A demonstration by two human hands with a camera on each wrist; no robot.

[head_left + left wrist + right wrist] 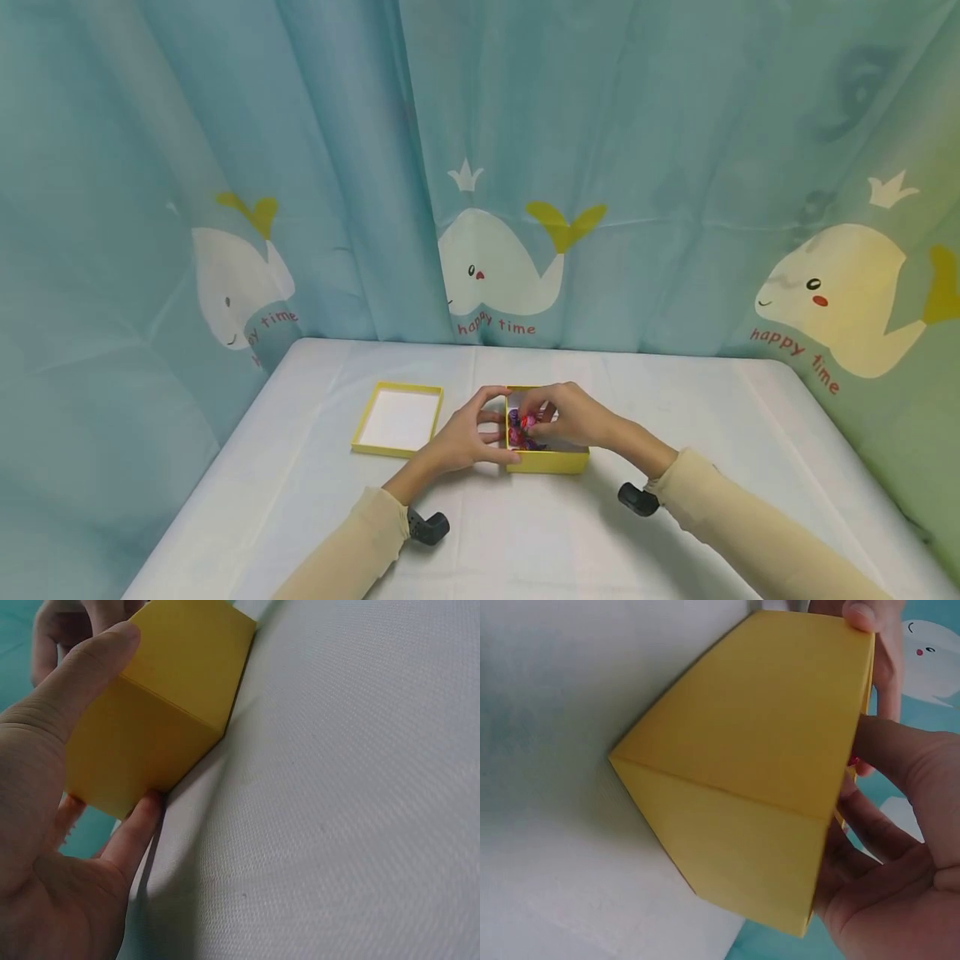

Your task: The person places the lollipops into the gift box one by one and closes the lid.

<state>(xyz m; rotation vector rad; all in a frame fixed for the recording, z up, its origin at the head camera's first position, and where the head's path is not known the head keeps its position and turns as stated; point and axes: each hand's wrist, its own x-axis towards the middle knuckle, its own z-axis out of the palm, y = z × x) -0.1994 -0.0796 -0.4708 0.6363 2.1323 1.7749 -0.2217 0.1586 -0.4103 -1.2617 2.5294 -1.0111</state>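
An open yellow box [547, 463] stands on the table with several small candies [514, 437] in shiny red and purple wrappers inside. My left hand [463, 435] grips the box at its left side, thumb at the near corner and fingers along the wall. In the left wrist view, the thumb lies over the box's [142, 712] upper edge. Reaching in from above, my right hand [576, 415] has its thumb and fingers bent around a red-wrapped candy [528, 422]. In the right wrist view, the box's [742, 727] wall hides most of those fingertips.
A shallow yellow lid [400, 419] with a white inside lies left of the box, near the left hand. The white-covered table [525, 542] ends at a blue whale-print curtain [637, 275] behind. Black wrist devices [429, 528] sit at both sleeves.
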